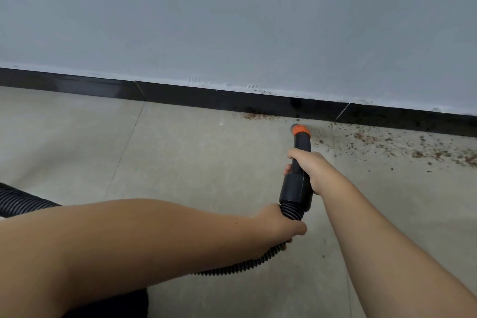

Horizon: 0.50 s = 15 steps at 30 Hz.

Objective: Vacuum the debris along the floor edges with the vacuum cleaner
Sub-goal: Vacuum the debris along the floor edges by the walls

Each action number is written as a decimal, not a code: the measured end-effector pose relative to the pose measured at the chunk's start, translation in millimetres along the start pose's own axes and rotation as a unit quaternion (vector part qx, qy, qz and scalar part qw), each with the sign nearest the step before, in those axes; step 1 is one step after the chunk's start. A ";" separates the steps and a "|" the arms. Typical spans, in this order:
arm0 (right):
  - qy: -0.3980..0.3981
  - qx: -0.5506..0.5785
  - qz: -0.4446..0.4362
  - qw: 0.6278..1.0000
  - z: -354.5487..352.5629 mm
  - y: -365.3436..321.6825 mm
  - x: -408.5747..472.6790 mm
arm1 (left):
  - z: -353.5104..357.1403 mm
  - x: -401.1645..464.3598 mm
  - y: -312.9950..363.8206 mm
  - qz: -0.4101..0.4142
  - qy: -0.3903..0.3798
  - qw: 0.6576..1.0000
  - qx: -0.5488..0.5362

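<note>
Item: vacuum nozzle (pixel 299 162), black rigid plastic tube with an orange tip (pixel 300 131), joined at its rear collar to a ribbed black hose (pixel 258 263). Location: held low over the tiled floor (pixel 180 162), tip just short of the black skirting board (pixel 232 100) at the foot of the grey wall (pixel 232 20). My right hand (pixel 308 169) grips the tube at mid-length, fingers wrapped round it; my left hand (pixel 280 223) holds the hose just behind the collar, fingers curled round the ribs. Handling, as I judge it: the tube looks light and stiff, smooth enough to twist in a loose grip, so the mid-length hold suits steering; the hose is soft and springy, likely to drag or kink, so it wants support close to the joint, where I have it. The orange tip seems hard plastic and could scuff the skirting if pushed in. Debris: a small reddish-brown patch (pixel 255 116) against the skirting left of the tip; a wider scatter (pixel 400 147) on the floor to the right, thinning toward the frame edge. The hose trails back left under my forearm; the vacuum body is out of view.
</note>
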State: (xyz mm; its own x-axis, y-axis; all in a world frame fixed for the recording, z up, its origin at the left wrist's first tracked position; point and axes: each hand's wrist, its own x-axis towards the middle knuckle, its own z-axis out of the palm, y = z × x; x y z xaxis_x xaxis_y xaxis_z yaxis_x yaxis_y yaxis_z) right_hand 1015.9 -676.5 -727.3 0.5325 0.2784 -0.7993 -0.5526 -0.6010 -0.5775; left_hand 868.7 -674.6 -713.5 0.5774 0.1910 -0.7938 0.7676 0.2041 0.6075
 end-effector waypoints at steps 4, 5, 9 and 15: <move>0.001 0.004 -0.001 1.000 -0.3 -6.0 2.8 | -1.1 4.4 3.7 -0.005 0.006 1.000 -0.009; -0.005 0.000 -0.002 1.000 2.9 -6.7 2.7 | -2.4 4.2 1.7 -0.006 0.008 1.000 -0.015; -0.046 -0.034 -0.011 0.998 25.4 -5.8 2.0 | -9.5 -1.0 -12.0 -0.012 0.022 0.999 -0.044; -0.097 -0.071 -0.023 0.993 68.8 -9.8 -0.7 | -29.6 -8.7 -29.0 -0.020 0.080 0.994 -0.069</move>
State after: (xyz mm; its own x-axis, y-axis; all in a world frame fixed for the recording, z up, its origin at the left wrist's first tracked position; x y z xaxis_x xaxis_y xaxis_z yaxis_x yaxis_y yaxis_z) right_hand 976.8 -619.3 -732.5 0.4148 0.4384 -0.7973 -0.4271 -0.6799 -0.5961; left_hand 833.2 -653.8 -723.4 0.4872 0.3289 -0.8090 0.7365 0.3430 0.5830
